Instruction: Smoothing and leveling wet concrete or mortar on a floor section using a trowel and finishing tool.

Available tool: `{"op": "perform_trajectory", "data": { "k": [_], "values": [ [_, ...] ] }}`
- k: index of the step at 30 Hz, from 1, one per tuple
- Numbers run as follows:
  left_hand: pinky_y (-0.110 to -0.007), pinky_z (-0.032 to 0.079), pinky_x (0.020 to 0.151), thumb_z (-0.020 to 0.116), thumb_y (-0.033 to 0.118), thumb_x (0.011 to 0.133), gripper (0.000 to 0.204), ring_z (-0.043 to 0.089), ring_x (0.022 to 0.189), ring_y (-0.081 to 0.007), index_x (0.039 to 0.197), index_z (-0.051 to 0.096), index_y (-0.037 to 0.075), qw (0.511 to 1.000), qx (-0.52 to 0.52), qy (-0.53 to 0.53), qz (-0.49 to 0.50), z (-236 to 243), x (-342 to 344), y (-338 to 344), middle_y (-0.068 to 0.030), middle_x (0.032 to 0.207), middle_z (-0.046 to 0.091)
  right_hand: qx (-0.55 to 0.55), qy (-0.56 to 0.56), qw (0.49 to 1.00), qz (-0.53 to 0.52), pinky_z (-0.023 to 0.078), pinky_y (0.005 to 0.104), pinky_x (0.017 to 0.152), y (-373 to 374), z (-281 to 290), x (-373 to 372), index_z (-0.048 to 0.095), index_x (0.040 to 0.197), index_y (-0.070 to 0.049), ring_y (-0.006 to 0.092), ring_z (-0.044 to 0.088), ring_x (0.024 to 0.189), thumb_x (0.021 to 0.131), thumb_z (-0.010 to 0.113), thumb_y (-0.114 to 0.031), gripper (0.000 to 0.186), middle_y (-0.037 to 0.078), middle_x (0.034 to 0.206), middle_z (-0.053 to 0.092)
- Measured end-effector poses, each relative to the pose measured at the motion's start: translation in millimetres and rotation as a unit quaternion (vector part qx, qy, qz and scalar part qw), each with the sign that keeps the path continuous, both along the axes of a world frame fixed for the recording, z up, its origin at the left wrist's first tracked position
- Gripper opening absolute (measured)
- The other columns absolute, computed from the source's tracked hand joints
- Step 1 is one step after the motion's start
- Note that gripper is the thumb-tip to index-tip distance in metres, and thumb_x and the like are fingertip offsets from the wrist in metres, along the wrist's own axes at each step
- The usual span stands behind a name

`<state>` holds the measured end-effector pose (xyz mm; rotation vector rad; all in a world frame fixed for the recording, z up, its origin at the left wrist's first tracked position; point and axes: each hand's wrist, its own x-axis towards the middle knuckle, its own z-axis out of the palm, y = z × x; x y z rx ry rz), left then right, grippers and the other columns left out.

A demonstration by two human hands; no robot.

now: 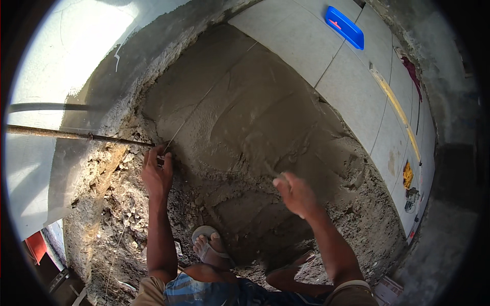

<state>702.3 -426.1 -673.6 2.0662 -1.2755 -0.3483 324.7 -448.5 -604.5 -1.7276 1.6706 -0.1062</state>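
Observation:
My left hand point(157, 172) is closed at the tip of a rusty metal rod point(76, 134), where a thin taut string point(206, 94) runs into its fingers. From there the string stretches away over wet grey mortar point(260, 102) toward the far tiles. My right hand point(297, 195) is curled over the near edge of the mortar and smeared by motion. A faint blurred shape lies just past its fingertips; I cannot make out what it grips. Smooth trowel-like marks cross the mortar, whose near edge is rough and lumpy.
Pale floor tiles point(347, 76) border the mortar on the right, bearing a blue tray point(344, 28), a long yellowish strip point(395, 104) and a yellow cloth-like item point(408, 176). A partly plastered wall point(97, 81) rises at left. My sandalled foot point(212, 247) stands on rough, lumpy ground.

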Motion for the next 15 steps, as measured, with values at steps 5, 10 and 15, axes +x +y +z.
{"op": "perform_trajectory", "data": {
  "k": [5, 10, 15],
  "values": [
    [-0.041, 0.057, 0.073, 0.071, 0.016, 0.092, 0.024, 0.073, 0.082, -0.0302, 0.115, 0.071, 0.006, 1.0, 0.02, 0.006, 0.022, 3.1, -2.6, 0.2, -0.0156, 0.104, 0.072, -0.012, -0.017, 1.0, -0.017, 0.054, 0.0507, 0.068, 73.0, 10.6, -6.5, 0.063, 0.112, -0.002, 0.0477, 0.067, 0.081, 0.103, 0.058, -0.039, 0.038, 0.026, 0.091, 0.07],
    [-0.044, 0.058, 0.073, 0.068, 0.019, 0.094, 0.023, 0.074, 0.081, -0.0317, 0.114, 0.07, 0.008, 0.998, 0.031, -0.043, 0.016, -0.2, 4.7, 7.3, -0.015, 0.104, 0.072, 0.091, -0.161, 0.909, -0.373, 0.049, 0.0344, 0.051, 126.4, 9.3, -8.1, 0.058, 0.104, -0.006, 0.022, 0.062, 0.054, 0.106, 0.056, -0.034, 0.028, 0.008, 0.068, 0.06],
    [-0.044, 0.06, 0.068, 0.067, 0.019, 0.094, 0.022, 0.073, 0.082, -0.0359, 0.114, 0.07, 0.01, 0.998, 0.035, -0.037, 0.028, -5.3, 7.1, 8.0, -0.0127, 0.103, 0.072, 0.113, -0.176, 0.915, -0.346, 0.045, 0.0301, 0.046, 130.4, -15.3, 31.3, 0.059, 0.108, -0.003, 0.011, 0.054, 0.051, 0.106, 0.057, -0.034, 0.031, 0.003, 0.067, 0.053]
  ]
}}
